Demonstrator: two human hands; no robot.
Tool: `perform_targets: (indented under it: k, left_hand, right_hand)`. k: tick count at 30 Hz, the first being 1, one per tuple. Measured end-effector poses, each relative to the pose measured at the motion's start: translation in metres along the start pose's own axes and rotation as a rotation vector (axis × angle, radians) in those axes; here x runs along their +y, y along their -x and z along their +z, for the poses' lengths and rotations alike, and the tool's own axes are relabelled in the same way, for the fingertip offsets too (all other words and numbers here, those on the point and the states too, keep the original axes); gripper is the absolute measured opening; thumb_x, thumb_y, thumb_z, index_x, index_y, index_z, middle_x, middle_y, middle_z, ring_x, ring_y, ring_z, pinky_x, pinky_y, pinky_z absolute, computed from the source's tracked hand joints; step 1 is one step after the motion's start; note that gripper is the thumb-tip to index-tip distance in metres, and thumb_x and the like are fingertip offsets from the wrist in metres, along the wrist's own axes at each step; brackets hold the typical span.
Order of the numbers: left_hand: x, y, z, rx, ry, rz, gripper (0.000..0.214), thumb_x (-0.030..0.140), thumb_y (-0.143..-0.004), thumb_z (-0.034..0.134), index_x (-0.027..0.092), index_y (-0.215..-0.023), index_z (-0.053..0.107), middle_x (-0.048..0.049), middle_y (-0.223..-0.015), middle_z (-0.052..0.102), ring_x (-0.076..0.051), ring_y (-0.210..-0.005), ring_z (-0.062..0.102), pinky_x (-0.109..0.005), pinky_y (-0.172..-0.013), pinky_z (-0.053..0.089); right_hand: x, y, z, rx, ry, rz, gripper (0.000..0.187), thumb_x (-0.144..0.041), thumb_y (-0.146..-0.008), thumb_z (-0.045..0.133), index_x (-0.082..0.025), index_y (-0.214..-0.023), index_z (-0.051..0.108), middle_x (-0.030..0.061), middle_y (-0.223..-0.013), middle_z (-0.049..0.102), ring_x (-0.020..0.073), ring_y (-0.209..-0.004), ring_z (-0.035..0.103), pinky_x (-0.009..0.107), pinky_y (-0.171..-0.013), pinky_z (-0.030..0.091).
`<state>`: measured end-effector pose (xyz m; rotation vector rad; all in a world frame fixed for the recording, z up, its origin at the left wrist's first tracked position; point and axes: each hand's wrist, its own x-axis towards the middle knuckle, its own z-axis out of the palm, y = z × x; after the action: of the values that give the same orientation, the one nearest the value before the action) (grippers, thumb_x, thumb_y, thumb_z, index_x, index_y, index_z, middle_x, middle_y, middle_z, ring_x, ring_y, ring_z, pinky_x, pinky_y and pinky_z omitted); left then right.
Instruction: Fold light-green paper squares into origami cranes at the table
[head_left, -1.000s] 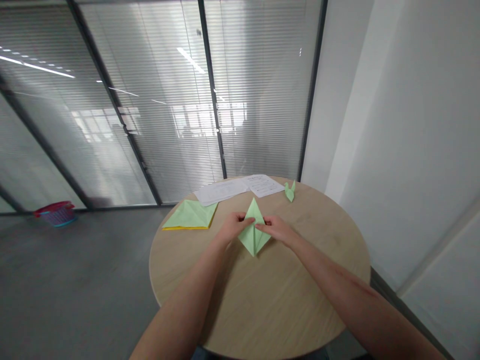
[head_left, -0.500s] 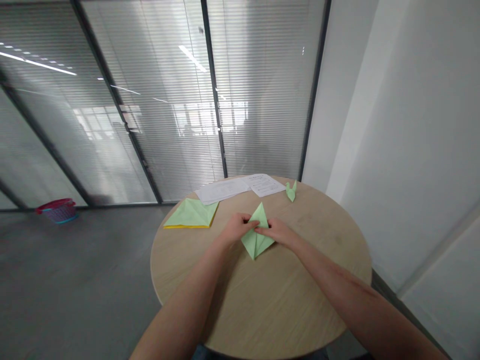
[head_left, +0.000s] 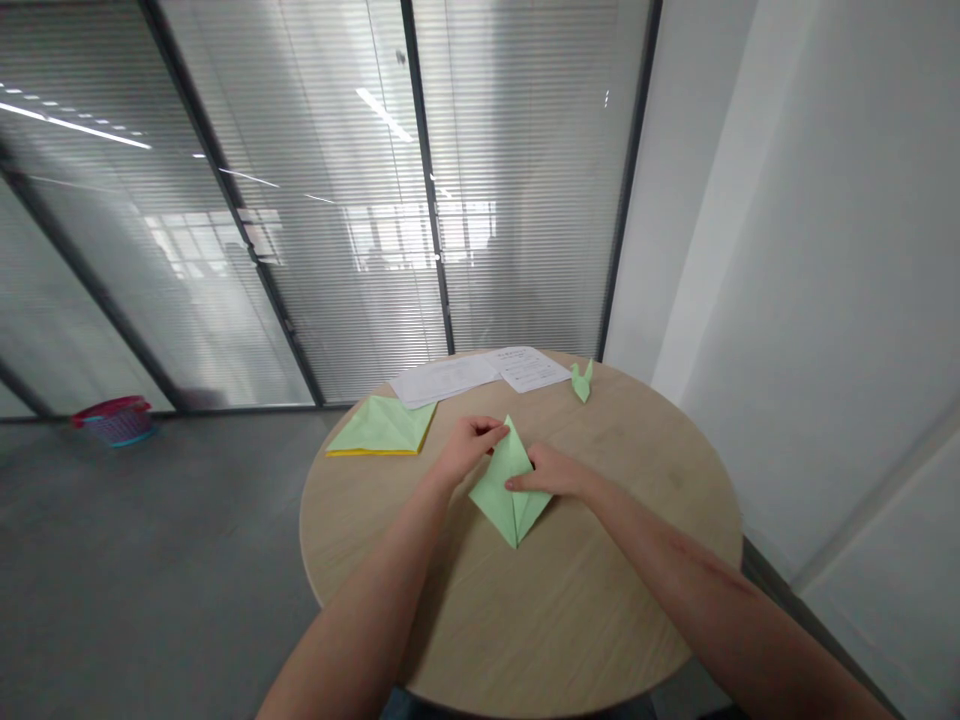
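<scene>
A light green folded paper (head_left: 501, 492), kite-shaped with a crease down its lower half, is between my hands over the round table. My left hand (head_left: 469, 446) is closed at the paper's upper left edge, its thumb and fingertips at the top point. On the right side, my right hand (head_left: 553, 470) grips the paper, thumb lying across the front and the other fingers partly hidden behind it. Farther back on the right stands a small green origami bird (head_left: 582, 382).
Green paper with a yellow layer beneath (head_left: 384, 426) lies at the table's back left. Printed white sheets (head_left: 529, 369) lie along the far edge. The wooden table (head_left: 600, 620) stands near a glass partition (head_left: 525, 200) and a white wall (head_left: 840, 300). A basket (head_left: 120, 422) sits on the floor.
The folded paper has shifted toward me, and more of its face shows. My left hand has moved off its middle up to the top point; my right thumb is lower on it.
</scene>
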<state>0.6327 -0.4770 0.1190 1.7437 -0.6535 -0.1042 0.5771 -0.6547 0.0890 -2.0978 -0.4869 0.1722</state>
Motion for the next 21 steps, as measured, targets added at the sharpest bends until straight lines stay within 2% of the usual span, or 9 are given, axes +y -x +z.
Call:
perform_targets:
  k: [6, 10, 13, 17, 21]
  left_hand:
    - [0.0087, 0.0022, 0.0009, 0.087, 0.054, -0.006, 0.026, 0.04, -0.072, 0.066, 0.014, -0.072, 0.067, -0.0016, -0.067, 0.06, -0.014, -0.064, 0.055, -0.025, -0.058, 0.046]
    - [0.0096, 0.0018, 0.0008, 0.115, 0.072, -0.005, 0.023, 0.037, -0.071, 0.066, 0.015, -0.071, 0.065, -0.0009, -0.066, 0.06, -0.013, -0.063, 0.055, -0.025, -0.058, 0.047]
    - [0.0108, 0.0012, -0.0008, 0.197, 0.128, -0.005, 0.021, 0.036, -0.069, 0.066, 0.015, -0.072, 0.064, -0.0002, -0.065, 0.059, -0.013, -0.061, 0.055, -0.025, -0.057, 0.047]
    - [0.0109, 0.0008, -0.0041, 0.292, 0.149, -0.011, 0.025, 0.04, -0.07, 0.064, 0.015, -0.075, 0.064, -0.0021, -0.07, 0.062, -0.013, -0.06, 0.055, -0.025, -0.056, 0.046]
    - [0.0048, -0.0003, -0.0041, 0.208, 0.039, -0.064, 0.033, 0.045, -0.075, 0.059, 0.013, -0.08, 0.067, -0.0061, -0.078, 0.066, -0.014, -0.062, 0.058, -0.026, -0.056, 0.047]
  right_hand:
    - [-0.0035, 0.003, -0.0005, -0.097, 0.05, 0.078, 0.025, -0.036, -0.071, 0.069, -0.013, -0.081, 0.069, 0.0032, -0.078, 0.069, 0.0159, -0.066, 0.06, 0.023, -0.057, 0.043]
    - [-0.0036, 0.0035, -0.002, -0.13, 0.063, 0.082, 0.027, -0.038, -0.071, 0.068, -0.014, -0.084, 0.07, 0.0026, -0.078, 0.069, 0.0155, -0.065, 0.06, 0.023, -0.057, 0.043]
    - [-0.0032, 0.0033, -0.0026, -0.142, 0.104, 0.109, 0.03, -0.042, -0.068, 0.071, -0.014, -0.079, 0.07, 0.0031, -0.075, 0.069, 0.0159, -0.063, 0.059, 0.022, -0.053, 0.041]
    - [-0.0011, 0.0021, -0.0033, -0.055, 0.111, 0.138, 0.032, -0.043, -0.068, 0.071, -0.014, -0.08, 0.071, 0.005, -0.078, 0.07, 0.0178, -0.065, 0.061, 0.024, -0.053, 0.041]
    - [0.0024, 0.0004, -0.0054, 0.106, 0.011, 0.119, 0.033, -0.042, -0.071, 0.07, -0.014, -0.089, 0.071, 0.0068, -0.087, 0.072, 0.0205, -0.074, 0.064, 0.027, -0.062, 0.046]
